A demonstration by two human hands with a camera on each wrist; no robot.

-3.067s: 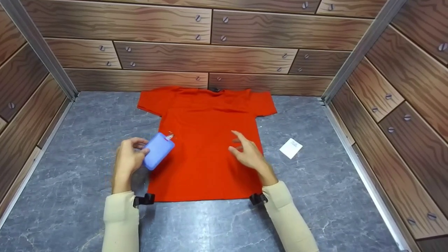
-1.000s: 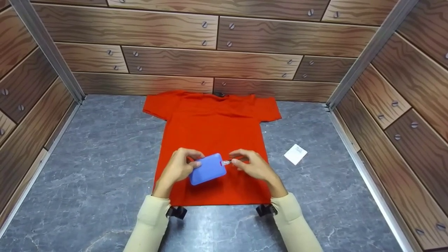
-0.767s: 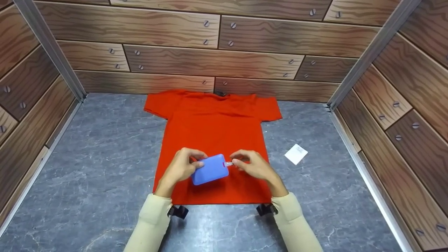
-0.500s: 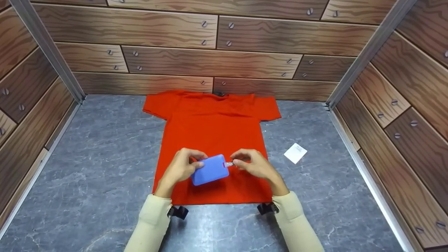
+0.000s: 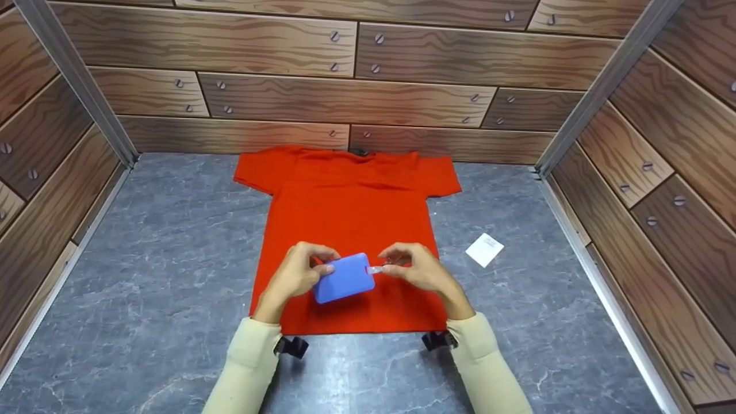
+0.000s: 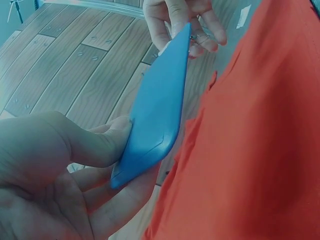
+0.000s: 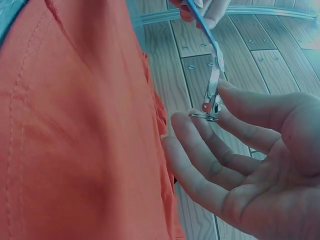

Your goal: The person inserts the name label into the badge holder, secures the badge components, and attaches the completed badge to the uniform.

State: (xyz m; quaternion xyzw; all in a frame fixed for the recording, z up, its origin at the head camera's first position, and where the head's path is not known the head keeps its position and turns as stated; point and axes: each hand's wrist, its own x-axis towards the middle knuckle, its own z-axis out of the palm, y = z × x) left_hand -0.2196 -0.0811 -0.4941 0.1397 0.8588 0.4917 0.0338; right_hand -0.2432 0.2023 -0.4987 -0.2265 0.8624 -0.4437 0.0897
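Note:
A blue badge holder (image 5: 345,279) is held up over the lower part of a red T-shirt (image 5: 351,213). My left hand (image 5: 293,275) pinches its left end between thumb and fingers; the left wrist view shows the badge holder (image 6: 155,100) nearly edge-on. From its right end runs a short clear strap to a metal badge clip (image 7: 212,100) with a small ring. At that clip, my right hand (image 5: 418,269) has thumb and curled fingers on it, and the fingers partly hide it in the head view. The shirt lies flat, sleeves spread, its neck towards the back wall.
A small white square of paper (image 5: 485,250) with faint print lies on the grey marbled surface (image 5: 172,241), right of the shirt. Wood-patterned walls (image 5: 276,98) close off the back and both sides. Something small and dark (image 5: 360,152) shows at the shirt's neck.
Since about three seconds ago, my left hand has brought the badge holder rightwards to the middle, and my right hand has come to its clip. Over the last second both hands barely move.

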